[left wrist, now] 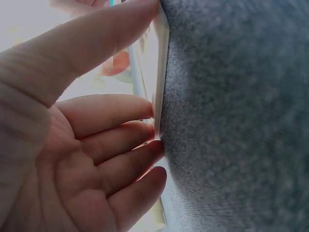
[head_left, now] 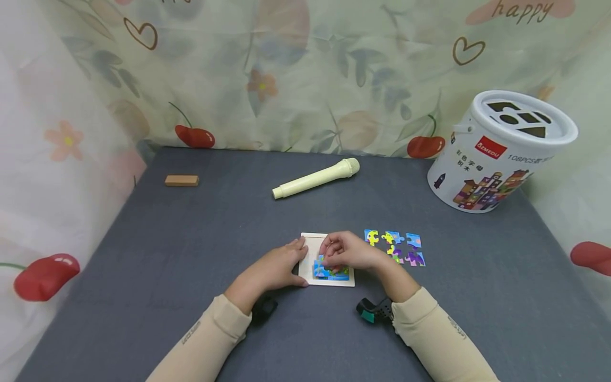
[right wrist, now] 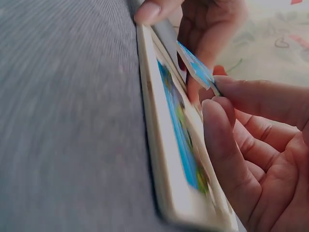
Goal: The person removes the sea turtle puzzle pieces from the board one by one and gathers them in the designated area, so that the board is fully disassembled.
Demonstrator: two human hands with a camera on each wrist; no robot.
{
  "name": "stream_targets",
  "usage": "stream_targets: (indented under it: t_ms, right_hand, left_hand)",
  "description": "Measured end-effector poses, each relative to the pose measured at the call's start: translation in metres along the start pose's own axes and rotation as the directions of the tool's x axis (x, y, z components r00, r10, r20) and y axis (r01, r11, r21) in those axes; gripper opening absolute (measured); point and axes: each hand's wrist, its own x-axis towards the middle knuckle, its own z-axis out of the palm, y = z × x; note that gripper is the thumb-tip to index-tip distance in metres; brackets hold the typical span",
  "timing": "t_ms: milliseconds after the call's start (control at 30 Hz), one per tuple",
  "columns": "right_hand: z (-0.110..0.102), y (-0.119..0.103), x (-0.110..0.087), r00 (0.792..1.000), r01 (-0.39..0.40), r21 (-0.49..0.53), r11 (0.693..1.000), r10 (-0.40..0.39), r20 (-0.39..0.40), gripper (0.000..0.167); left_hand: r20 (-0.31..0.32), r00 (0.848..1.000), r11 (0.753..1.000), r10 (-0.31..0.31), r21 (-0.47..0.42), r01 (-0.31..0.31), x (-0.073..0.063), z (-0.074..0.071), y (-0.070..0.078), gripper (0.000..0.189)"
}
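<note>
A table (head_left: 119,276) bears one tray (head_left: 310,243), right grip (head_left: 352,251) pinching one puzzle piece (right wrist: 194,65).

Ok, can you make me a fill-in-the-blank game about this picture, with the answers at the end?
1. The person's ____ hand pinches a puzzle piece above the wooden tray.
2. In the head view, the wooden block lies to the ____ of the microphone.
3. The bucket is mostly coloured ____.
4. The label with white letters on the bucket is coloured ____.

Missing words: right; left; white; red.
</note>
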Motion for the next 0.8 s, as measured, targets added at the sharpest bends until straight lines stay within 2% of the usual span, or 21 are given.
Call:
stream_targets:
  t_ms: [167,300,467,800]
  right_hand:
    - [-0.01,0.006,-0.013,1.0,-0.005,0.016,1.0,0.005,-0.022,0.021]
    - [-0.019,0.01,-0.025,0.998,-0.027,0.026,0.999,0.028,-0.051,0.021]
    - [-0.03,0.019,-0.038,0.996,-0.046,0.023,0.999,0.047,-0.081,0.023]
    - [-0.043,0.036,-0.059,0.989,-0.072,0.032,0.997,0.075,-0.127,0.028]
  left_hand:
    - [0.007,1.0,1.0,-0.014,-0.018,0.014,-0.001,-0.001,0.001,0.075]
    - [0.0,1.0,1.0,0.003,0.001,-0.003,0.0,0.0,-0.001,0.076]
    - [0.015,1.0,1.0,-0.021,0.002,0.021,0.0,0.0,0.0,0.077]
    - [0.014,1.0,0.999,-0.026,0.021,0.026,0.0,0.001,0.002,0.078]
